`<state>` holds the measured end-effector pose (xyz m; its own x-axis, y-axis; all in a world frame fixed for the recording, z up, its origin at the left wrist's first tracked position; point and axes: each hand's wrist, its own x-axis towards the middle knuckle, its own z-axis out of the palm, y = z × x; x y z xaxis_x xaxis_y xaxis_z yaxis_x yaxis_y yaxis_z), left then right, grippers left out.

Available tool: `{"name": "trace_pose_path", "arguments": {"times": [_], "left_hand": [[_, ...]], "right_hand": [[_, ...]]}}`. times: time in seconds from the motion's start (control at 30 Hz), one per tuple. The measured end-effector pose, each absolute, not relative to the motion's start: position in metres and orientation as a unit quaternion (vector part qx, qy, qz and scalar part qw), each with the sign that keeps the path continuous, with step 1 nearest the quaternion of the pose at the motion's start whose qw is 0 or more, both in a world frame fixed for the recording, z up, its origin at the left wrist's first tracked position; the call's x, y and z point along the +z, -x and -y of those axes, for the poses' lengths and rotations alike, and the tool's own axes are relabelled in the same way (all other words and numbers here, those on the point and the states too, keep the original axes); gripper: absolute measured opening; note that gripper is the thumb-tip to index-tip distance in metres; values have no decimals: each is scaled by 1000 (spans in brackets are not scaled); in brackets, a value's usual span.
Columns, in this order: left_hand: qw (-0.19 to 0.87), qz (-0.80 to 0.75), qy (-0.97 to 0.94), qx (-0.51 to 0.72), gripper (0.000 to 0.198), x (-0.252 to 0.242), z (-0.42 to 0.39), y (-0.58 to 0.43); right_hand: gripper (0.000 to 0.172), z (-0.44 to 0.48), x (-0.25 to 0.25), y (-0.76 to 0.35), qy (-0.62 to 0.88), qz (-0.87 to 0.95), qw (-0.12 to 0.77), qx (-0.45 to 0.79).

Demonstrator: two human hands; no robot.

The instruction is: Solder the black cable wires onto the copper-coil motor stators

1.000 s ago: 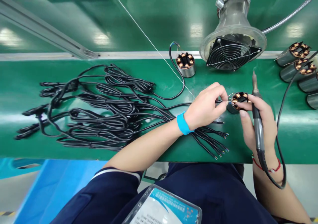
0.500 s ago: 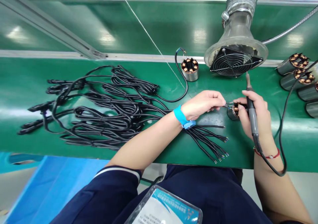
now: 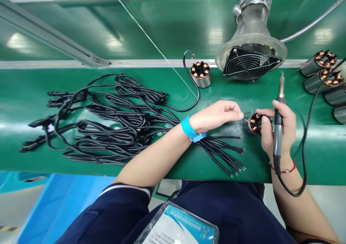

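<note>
Left grip [image 3: 217,113] pinches wires [image 3: 248,112] running rightward toward the stator [image 3: 253,122], nearer the right grip [image 3: 288,127], which wraps a soldering iron [image 3: 278,134].

Badge lettering [image 3: 187,218], upside down, illegible

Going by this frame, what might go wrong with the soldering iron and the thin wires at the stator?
The soldering iron sits in the right hand, tip upward, while that hand also works at the stator; turning it might swing the tip, if hot, toward the left hand.

The thin wires in the left hand's grip could slip or bend.

The iron's cord loops past the right wrist and might tug the iron.
</note>
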<state>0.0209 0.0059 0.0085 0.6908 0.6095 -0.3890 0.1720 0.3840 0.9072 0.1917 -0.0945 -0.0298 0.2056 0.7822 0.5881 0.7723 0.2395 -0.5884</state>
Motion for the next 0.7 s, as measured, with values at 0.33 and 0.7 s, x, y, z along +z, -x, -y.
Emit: {"name": "trace_pose_path", "arguments": {"times": [0.33, 0.7], "left_hand": [[706, -374, -579, 161, 14, 1, 3, -25], [787, -325, -515, 102, 17, 12, -4, -16]], "right_hand": [[53, 97, -31, -192, 582, 657, 477, 46], [56, 96, -25, -190, 567, 708, 420, -33]]}}
